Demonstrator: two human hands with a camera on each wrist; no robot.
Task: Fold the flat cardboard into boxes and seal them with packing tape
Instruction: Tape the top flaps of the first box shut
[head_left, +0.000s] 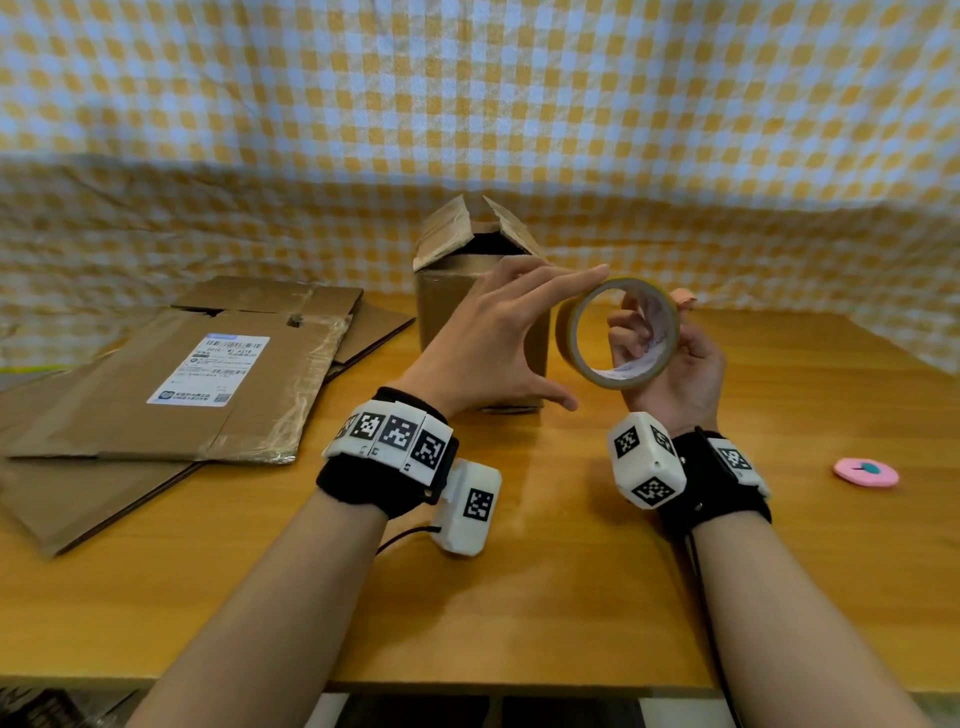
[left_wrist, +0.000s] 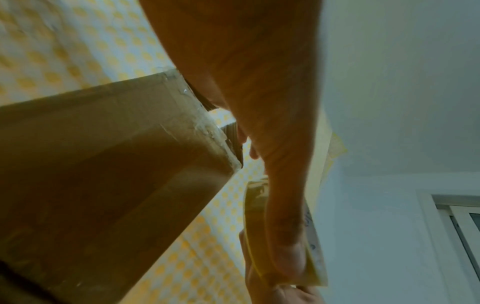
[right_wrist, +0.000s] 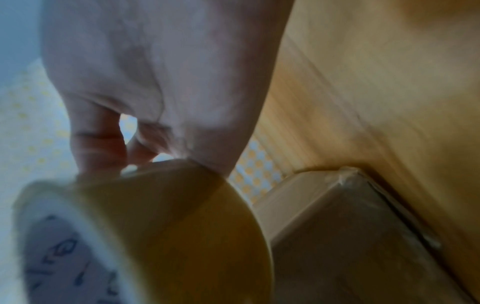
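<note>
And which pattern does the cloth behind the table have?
The cloth has yellow and white checks, seen best in the head view.

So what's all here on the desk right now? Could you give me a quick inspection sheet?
Surface: wooden table, bare at the front.
Job's things: upright box with top flaps open; flattened cardboard stacked at left, top sheet bearing a shipping label; tape roll held above the table.
Clutter: pink round object at right.
Grippers: right hand grips the roll, fingers through its core; left hand spread, fingertips at the roll's rim.
Cables: black cable along the right forearm.
Surroundings: yellow checked cloth behind.
</note>
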